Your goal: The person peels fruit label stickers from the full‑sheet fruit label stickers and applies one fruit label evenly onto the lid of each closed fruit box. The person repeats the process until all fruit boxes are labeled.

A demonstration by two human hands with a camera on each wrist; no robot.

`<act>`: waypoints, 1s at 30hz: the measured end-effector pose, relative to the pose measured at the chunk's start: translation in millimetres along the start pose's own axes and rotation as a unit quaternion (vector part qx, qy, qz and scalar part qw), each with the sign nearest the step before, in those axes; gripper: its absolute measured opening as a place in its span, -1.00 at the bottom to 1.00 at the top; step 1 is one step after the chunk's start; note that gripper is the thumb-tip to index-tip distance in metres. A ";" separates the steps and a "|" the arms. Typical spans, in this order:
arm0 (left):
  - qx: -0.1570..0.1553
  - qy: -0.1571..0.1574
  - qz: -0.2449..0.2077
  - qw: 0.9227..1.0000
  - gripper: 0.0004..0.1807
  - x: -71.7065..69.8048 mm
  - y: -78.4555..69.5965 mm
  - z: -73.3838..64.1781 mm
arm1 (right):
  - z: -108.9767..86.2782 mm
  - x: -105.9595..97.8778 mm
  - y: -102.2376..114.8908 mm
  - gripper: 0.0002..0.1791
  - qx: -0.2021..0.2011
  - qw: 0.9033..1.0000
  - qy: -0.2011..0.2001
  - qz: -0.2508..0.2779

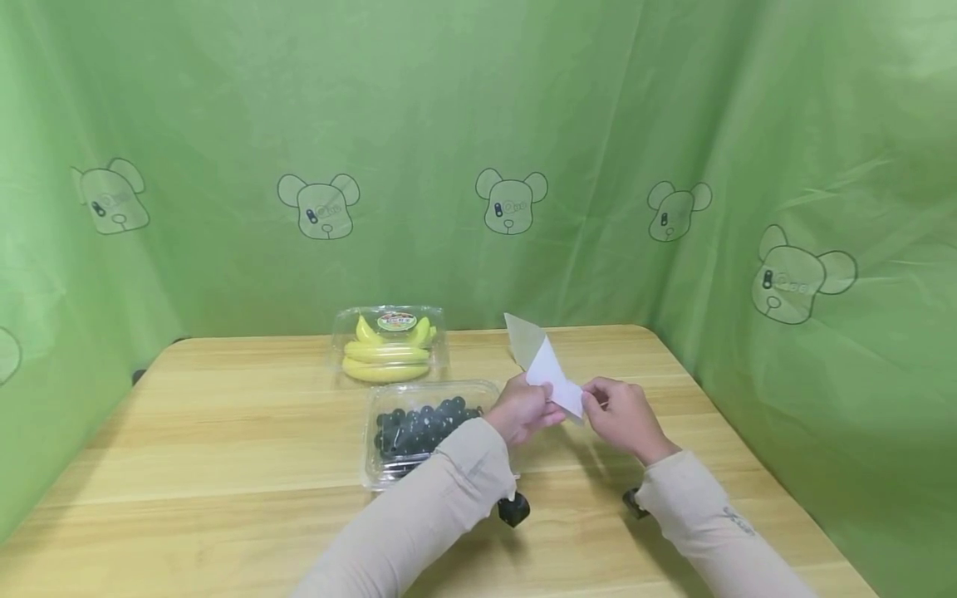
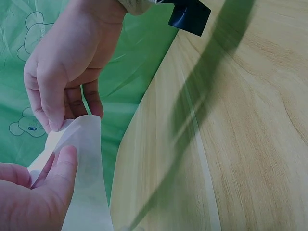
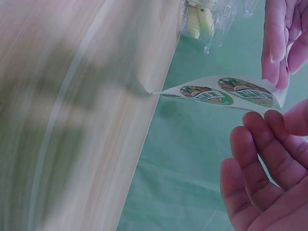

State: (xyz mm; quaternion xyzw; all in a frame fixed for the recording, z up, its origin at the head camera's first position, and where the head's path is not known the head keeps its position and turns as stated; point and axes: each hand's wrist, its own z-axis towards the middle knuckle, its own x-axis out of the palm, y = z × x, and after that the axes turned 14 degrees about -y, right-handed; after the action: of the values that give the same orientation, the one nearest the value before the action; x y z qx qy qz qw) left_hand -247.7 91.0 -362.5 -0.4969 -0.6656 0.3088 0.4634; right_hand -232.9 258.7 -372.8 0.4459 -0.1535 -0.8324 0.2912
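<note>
A strip of oval stickers is up off the table, its white backing toward the head camera. In the right wrist view, colourful printed labels show on the sticker strip, which bends and twists. My left hand grips the strip, its thumb lying on the white side. At the strip's near end, my right hand pinches the edge between thumb and forefinger; its other fingers are loosely bent. Left of my left hand sits a clear plastic box of dark grapes, partly hidden by the sleeve.
Behind the grapes stands a clear box of bananas with an oval label on its lid. Both rest on a wooden table. Green curtains with bear-head drawings enclose the back and sides.
</note>
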 end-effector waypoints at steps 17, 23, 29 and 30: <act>0.003 0.011 -0.020 1.000 -0.60 -4.5 1.8 2.7 | -1.4 -1.8 -6.9 -0.85 0.017 1.000 -0.004 0.007; 0.007 0.015 -0.029 0.999 -0.59 -4.2 -0.9 3.1 | 0.0 -5.3 -4.9 -0.84 0.017 1.000 -0.005 0.013; 0.009 0.016 -0.024 1.000 -0.58 -4.5 -2.2 3.0 | 0.1 -7.5 -2.9 -0.85 0.013 1.000 -0.014 -0.001; 0.008 0.016 -0.024 1.000 -0.58 -4.7 -2.1 3.1 | 0.2 -7.4 -3.4 -0.84 0.014 1.000 -0.014 -0.004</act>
State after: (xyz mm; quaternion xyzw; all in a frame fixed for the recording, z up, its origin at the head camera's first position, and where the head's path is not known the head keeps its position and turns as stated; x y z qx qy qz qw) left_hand -250.9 86.0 -363.3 -0.4818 -0.6671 0.2950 0.4856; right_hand -231.0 266.0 -369.6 0.4386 -0.1670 -0.8377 0.2794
